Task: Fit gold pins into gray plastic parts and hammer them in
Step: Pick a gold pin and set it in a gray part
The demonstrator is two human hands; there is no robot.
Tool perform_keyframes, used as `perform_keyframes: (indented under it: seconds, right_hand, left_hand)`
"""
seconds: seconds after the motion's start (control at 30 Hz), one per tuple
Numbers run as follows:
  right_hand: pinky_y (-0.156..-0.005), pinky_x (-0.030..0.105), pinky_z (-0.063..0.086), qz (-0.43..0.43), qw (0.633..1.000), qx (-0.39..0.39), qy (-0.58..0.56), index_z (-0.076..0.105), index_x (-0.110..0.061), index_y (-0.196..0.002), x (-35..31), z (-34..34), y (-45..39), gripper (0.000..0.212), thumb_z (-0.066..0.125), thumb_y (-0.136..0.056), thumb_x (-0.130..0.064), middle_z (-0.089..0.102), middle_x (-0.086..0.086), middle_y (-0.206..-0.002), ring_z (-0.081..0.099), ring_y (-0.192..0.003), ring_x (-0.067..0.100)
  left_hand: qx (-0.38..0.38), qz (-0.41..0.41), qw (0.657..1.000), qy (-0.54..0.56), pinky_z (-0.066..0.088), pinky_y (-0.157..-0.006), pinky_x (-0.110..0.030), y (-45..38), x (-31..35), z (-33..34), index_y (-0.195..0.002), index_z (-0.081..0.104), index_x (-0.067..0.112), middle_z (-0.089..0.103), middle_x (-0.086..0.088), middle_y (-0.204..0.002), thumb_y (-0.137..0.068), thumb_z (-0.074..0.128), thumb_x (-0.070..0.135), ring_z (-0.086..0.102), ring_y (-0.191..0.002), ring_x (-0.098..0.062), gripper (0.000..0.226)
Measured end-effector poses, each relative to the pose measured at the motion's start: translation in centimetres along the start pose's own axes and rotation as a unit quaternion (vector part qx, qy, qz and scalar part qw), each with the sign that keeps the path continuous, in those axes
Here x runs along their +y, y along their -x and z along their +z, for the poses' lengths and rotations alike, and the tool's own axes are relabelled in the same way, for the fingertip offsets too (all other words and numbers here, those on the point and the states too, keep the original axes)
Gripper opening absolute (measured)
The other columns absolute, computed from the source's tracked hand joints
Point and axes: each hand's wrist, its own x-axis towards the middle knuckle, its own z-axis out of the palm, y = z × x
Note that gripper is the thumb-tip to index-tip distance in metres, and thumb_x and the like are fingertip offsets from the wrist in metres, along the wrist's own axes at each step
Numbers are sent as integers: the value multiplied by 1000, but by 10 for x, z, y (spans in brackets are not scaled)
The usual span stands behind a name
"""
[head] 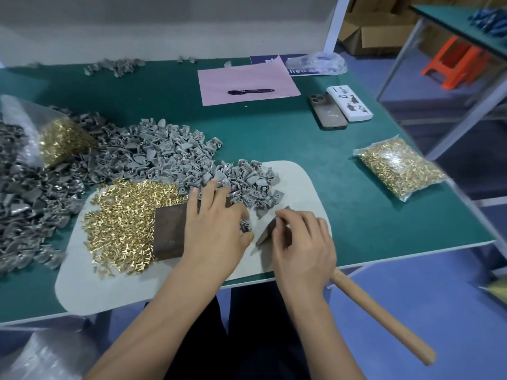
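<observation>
At the far left of the green table, a dark heap of gray parts is seen, partly under clear plastic. Just beside it, a see-through bag of gold pins is propped up among the parts. Next, a lighter pile of gray plastic parts is spread across the table and onto a pale mat.

On the left side of the mat, a big heap of loose gold pins is laid out. A brown block is set right beside the pins, touching them.

The left hand is laid over the block, with its fingers reaching toward the gray pile. One small gray part is pinched between the thumb and fingertips of this hand.

Just to the right, the right hand is curled over the gray metal head of a hammer. Something tiny may be held in its fingertips, but that cannot be told. The hammer's wooden handle is stuck out past the table edge, toward the lower right. The two hands are close together but not touching.

Farther back, a pink paper with a dark pen on it is seen. To its right, a phone and a white box are laid side by side. At the far right, a second bag of gold pins is found.
</observation>
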Motion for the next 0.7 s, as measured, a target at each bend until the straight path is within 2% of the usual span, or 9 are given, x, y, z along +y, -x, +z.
perform_keyframes:
  seconds: [0.13,0.23,0.33,0.5,0.6,0.7]
  right_hand:
    - [-70,38,47,3,1000,0,-4,73,-27,-101,-3,-2,1,14,65,-91,-21,67,-8,-97,57,-85,22]
    - [-80,38,41,25,999,12,-29,75,-29,-98,-12,-11,-5,13,67,-90,-23,69,-12,-94,60,-87,18]
    - [-87,38,39,17,995,6,-101,77,-30,-97,-30,-17,-20,15,70,-87,-22,70,-14,-91,63,-89,13]
    - [-79,48,52,26,962,-104,-251,78,-24,-95,-60,-17,-31,17,70,-84,-14,71,-15,-88,64,-85,10]
    - [-84,40,54,38,948,-149,-278,79,-23,-95,-69,-17,-28,16,69,-84,-15,72,-16,-91,65,-89,7]
    - [-86,33,53,44,942,-180,-280,79,-22,-95,-75,-16,-25,16,72,-85,-11,73,-15,-92,67,-93,7]
  left_hand:
    - [28,4,998,50,0,-123,-43,3,3,2,-107,65,32,38,2,-154,-82,68,49,7,-152,-21,30]
    - [72,1,993,98,12,-123,-45,12,3,-2,-100,62,31,42,1,-150,-79,69,46,12,-152,-21,27]
    - [92,-40,989,106,17,-120,-48,22,-9,-9,-93,60,33,46,3,-147,-76,69,51,16,-150,-21,26]
    - [110,-116,983,95,19,-119,-52,37,-40,-18,-79,62,34,57,4,-137,-75,60,60,27,-146,-26,27]
    - [119,-139,982,49,20,-119,-56,43,-53,-22,-67,55,33,63,-1,-131,-71,53,61,33,-144,-31,28]
    - [94,-145,985,19,17,-119,-56,44,-62,-23,-62,49,33,63,-3,-129,-71,49,68,30,-145,-29,36]
